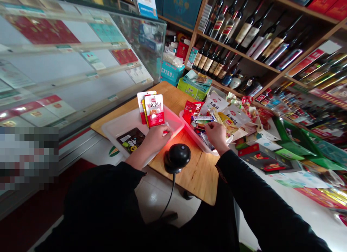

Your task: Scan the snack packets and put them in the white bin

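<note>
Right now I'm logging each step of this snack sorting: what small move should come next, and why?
Probably lay the red-and-white packets flat in the left tray: the left hand holds them upright over it, above the scanner, while the right hand already rests in the full tray.

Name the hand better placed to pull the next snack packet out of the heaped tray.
Right. The right hand already rests on the heaped tray; the left hand grips upright red packets.
</note>
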`<state>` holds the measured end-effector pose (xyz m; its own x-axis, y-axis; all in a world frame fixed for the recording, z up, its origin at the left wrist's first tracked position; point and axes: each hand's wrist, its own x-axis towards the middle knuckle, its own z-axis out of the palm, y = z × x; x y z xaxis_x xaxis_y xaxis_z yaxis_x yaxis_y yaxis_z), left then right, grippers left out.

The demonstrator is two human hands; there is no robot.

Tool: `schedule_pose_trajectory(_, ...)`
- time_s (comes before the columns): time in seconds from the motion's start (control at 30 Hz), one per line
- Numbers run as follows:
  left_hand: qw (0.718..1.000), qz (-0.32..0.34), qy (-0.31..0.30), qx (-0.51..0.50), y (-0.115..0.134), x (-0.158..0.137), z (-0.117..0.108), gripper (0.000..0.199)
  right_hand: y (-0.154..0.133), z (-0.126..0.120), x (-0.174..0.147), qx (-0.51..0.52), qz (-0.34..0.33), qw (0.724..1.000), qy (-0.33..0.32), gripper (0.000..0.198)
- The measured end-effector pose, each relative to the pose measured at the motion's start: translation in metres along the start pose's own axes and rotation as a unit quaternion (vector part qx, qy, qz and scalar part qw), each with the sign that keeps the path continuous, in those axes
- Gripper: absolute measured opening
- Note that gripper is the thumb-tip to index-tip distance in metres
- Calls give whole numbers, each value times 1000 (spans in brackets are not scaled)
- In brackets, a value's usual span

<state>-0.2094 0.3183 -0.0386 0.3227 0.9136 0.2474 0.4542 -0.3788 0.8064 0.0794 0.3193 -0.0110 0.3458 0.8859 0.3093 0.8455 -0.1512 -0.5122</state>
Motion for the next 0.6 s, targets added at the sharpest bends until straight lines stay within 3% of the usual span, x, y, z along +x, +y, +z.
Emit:
schedule_pose_trajectory(0.3,1000,-11,-12,-9,-10,-3,-7,17,-21,8,2,-10,-84,996,33,21)
schedule_pose_trajectory(0.4,999,-36,18,-3,-14,-5,-11,16,-40,8,-4,32,-123,991,38,23)
schedule_pose_trajectory(0.6,982,-120,113,-95,-38,4,-23,18,-87,22,-4,137,-150,977,-68,20)
